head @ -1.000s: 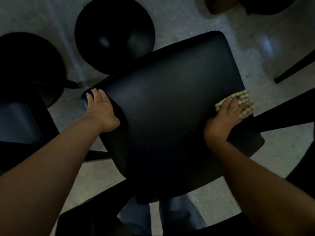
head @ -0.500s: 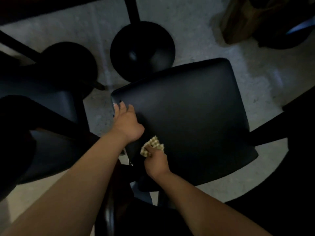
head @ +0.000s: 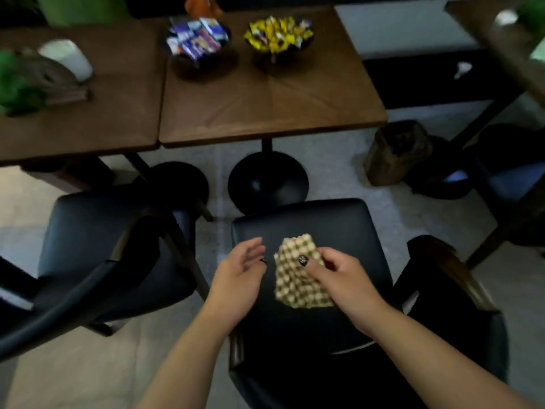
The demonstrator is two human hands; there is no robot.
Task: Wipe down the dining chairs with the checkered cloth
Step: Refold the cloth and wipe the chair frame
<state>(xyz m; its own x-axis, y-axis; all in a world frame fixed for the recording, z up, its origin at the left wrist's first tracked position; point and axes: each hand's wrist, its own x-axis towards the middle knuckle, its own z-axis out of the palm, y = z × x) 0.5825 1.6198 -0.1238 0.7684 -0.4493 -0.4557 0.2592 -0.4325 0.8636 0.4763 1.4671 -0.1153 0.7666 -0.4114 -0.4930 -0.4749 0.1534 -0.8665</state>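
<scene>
A black padded dining chair (head: 330,222) stands right below me, its seat facing the tables. Above that seat my right hand (head: 345,278) pinches the yellow-and-white checkered cloth (head: 295,278), thumb on top, and the cloth hangs down partly folded. My left hand (head: 239,278) hovers just left of the cloth with relaxed, slightly spread fingers and holds nothing. A second black chair (head: 97,243) stands to the left, turned at an angle.
Two brown wooden tables (head: 265,107) sit ahead, carrying two bowls of wrapped snacks (head: 277,33), a white object and green plants. Round black table bases (head: 267,181) stand on the pale floor. A brown bag (head: 398,152) and another chair (head: 513,178) are at the right.
Both hands have lifted off the chair seat. The right hand now holds the cloth up in the air instead of pressing it on the seat. The view has tilted up to the tables.
</scene>
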